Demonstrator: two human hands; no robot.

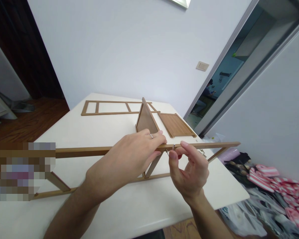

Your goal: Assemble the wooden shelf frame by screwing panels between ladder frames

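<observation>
From here, left hand (137, 146) gripping the near ladder frame (82, 152) on the table (109, 215), right hand (189, 169) pinching a metal rod (167, 152) (hex key, perhaps), the upright panel (146, 121) seems part-joined, slatted panel (176, 124) and far ladder frame (109, 113) waiting

We are steadying a long, ladder-like frame (84, 152) of brown wood, which is standing on its long edge across the white table (109, 219), short crossbars (58, 182) running between its two rails. Behind its middle, a flat wooden panel (147, 119) with a raised rim is standing upright, its near end hidden. We are pinching a slim metal piece (173, 147) at the upper rail (214, 145), its exact shape too small to tell.
</observation>
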